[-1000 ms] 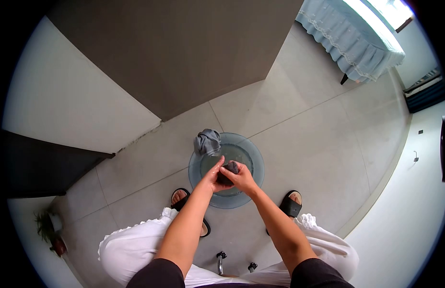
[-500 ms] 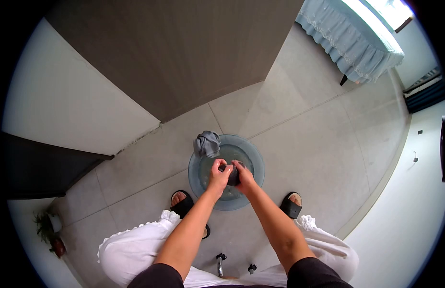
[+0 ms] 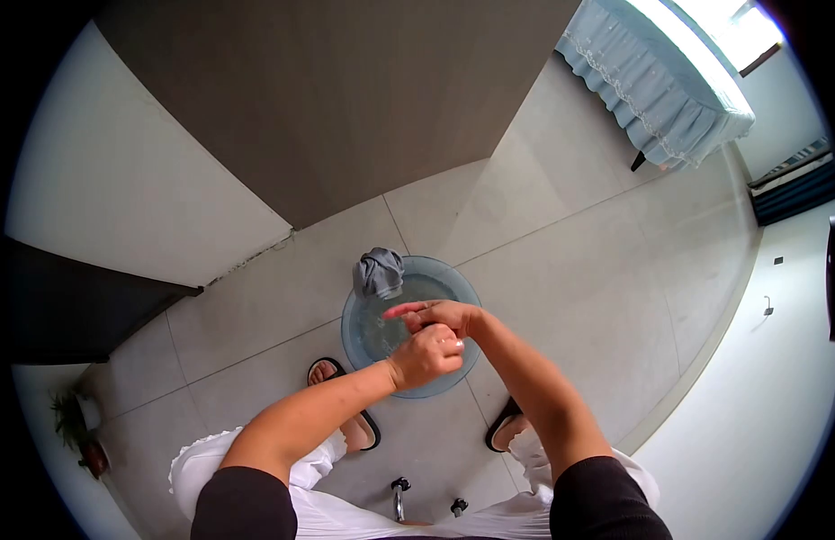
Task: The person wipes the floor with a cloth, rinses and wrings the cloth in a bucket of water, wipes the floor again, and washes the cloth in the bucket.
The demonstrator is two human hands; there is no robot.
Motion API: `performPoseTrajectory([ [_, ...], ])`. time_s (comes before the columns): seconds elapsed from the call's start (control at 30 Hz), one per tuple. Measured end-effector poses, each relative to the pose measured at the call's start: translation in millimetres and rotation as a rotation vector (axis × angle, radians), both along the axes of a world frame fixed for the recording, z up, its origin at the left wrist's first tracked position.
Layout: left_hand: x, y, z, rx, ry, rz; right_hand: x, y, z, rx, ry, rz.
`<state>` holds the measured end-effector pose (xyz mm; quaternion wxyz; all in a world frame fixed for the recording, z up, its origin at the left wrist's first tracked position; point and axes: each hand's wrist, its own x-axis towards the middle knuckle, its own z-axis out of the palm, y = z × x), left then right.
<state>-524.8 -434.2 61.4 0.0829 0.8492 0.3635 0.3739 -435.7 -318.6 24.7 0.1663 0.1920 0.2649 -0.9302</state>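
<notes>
My left hand is closed in a fist over the near side of a round bluish basin on the floor. Just above it, my right hand lies palm inward against the fist, one reddened finger pointing left. Between the two hands a dark sliver of cloth shows; most of it is hidden by the fingers. Cloudy water with some light froth fills part of the basin. A crumpled grey cloth hangs over the basin's far left rim.
Black slippers are on my feet at either side of the basin. Metal taps stick out between my knees. Ahead rises a brown panel; a skirted table stands far right, potted plants at left.
My hands have gone from side by side around the dark cloth to crossed, right above left, covering nearly all of it. My right foot is closer in. The grey cloth stays on the rim.
</notes>
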Motion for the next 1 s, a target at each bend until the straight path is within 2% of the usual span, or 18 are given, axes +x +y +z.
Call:
performPoseTrajectory([
  [0.03,1,-1,-1,0.056,0.075,-0.044,-4,1,7,0.07,-0.01,0.069],
  [0.17,0,-4,-15,-0.027,0.304,-0.122,-20,-7,20,0.56,-0.232,0.282],
  [0.27,7,-7,-23,-0.118,0.695,-0.202,-34,-20,21,1.129,-0.263,0.594],
  [0.3,7,-10,-36,-0.037,0.687,-0.191,-32,-25,-6,1.221,-0.25,0.499],
  [0.4,-14,-7,-45,-0.106,0.509,-0.256,-9,-26,-41,0.93,-0.446,-0.069],
  [0.47,-21,-10,-29,-0.322,0.19,-0.17,13,-23,-38,0.495,-0.606,-0.174],
  [0.5,-24,-12,-21,-0.426,0.03,-0.127,27,-22,-42,0.239,-0.592,-0.267],
  [0.53,-31,-15,-20,-0.487,-0.011,-0.017,36,-24,-42,-0.014,-0.569,-0.358],
  [0.6,-42,-23,-19,-0.606,-0.106,0.2,41,-28,-34,0.085,-0.634,-0.429],
  [0.63,-43,-23,-20,-0.605,-0.037,0.29,42,-31,-30,0.133,-0.667,-0.462],
  [0.73,-42,-17,-21,-0.992,-0.003,0.304,32,-43,-17,0.259,-0.548,-0.554],
  [0.77,-44,-15,-25,-0.971,-0.066,0.289,32,-43,-8,0.256,-0.573,-0.643],
  [0.87,-56,-8,-8,-1.39,-0.359,0.29,45,-42,25,0.932,-0.414,-0.506],
  [0.9,-61,-5,7,-1.645,-0.589,0.257,55,-42,38,1.419,-0.194,-0.393],
  [1.0,-76,7,22,-1.887,-0.78,0.025,59,-38,106,1.99,0.2,0.103],
])
